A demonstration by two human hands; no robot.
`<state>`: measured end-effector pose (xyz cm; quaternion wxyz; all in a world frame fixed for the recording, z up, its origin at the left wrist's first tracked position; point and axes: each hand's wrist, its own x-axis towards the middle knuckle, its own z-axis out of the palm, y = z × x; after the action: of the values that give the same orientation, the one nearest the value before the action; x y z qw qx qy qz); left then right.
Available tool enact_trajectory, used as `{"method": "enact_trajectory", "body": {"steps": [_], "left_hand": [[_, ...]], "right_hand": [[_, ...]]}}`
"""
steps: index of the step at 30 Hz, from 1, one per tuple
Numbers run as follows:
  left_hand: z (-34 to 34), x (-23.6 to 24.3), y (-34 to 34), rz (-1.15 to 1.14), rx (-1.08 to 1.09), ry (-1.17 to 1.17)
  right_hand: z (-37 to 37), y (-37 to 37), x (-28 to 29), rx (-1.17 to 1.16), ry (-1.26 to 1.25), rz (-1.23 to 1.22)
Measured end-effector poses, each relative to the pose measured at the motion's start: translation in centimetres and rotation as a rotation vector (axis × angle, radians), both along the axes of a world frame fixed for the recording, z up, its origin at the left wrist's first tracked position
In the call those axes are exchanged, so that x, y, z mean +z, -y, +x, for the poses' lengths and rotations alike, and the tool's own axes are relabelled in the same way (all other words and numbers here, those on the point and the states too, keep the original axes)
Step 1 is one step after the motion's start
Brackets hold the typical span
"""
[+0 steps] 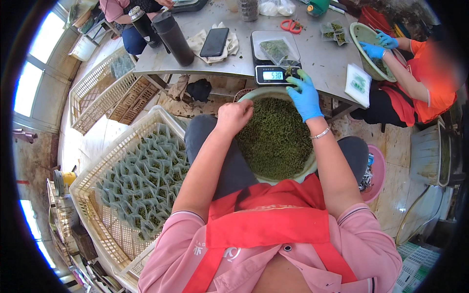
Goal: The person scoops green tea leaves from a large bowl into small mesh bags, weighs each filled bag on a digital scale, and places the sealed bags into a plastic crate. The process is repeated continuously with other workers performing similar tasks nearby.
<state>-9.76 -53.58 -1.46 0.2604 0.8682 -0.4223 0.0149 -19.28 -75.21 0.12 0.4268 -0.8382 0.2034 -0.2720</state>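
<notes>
My left hand (pixel 235 117) is bare and curled closed beside the left rim of a pale green basin (pixel 250 94); whatever its fingers may hold is hidden. The basin is full of small green grains (pixel 276 139) that look like peppercorns. In a blue glove, my right hand (pixel 305 96) is above the basin's far right rim, fingers bent around a small clump of green peppercorns (pixel 292 71). Just beyond those fingertips, a clear plastic bag (pixel 276 50) with green contents lies on a digital scale (pixel 257 77), whose display is lit.
A cream plastic crate (pixel 83 188) at left holds many filled clear bags (pixel 144 183). On the metal table (pixel 322 63) are a black bottle (pixel 173 39), a phone (pixel 215 42) and red scissors (pixel 291 26). A co-worker's blue-gloved hands (pixel 373 50) are over another basin (pixel 359 30) at right.
</notes>
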Motion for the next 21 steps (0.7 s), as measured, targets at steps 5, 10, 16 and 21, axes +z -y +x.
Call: {"method": "enact_trajectory", "body": {"steps": [5, 10, 16, 21], "left_hand": [[0.0, -0.1, 0.0, 0.018, 0.007, -0.007], [0.1, 0.6, 0.3, -0.062, 0.033, 0.002], [1.9, 1.2, 2.3, -0.357, 0.089, 0.156], [4.8, 1.5, 3.6, -0.407, 0.263, 0.441]], "right_hand": [[1.4, 0.8, -2.1, 0.053, 0.06, -0.06], [2.2, 0.2, -0.7, 0.012, 0.078, -0.224], [5.7, 1.8, 2.6, 0.054, -0.201, -0.707], [7.8, -0.4, 6.0, 0.274, -0.229, -0.966]]}}
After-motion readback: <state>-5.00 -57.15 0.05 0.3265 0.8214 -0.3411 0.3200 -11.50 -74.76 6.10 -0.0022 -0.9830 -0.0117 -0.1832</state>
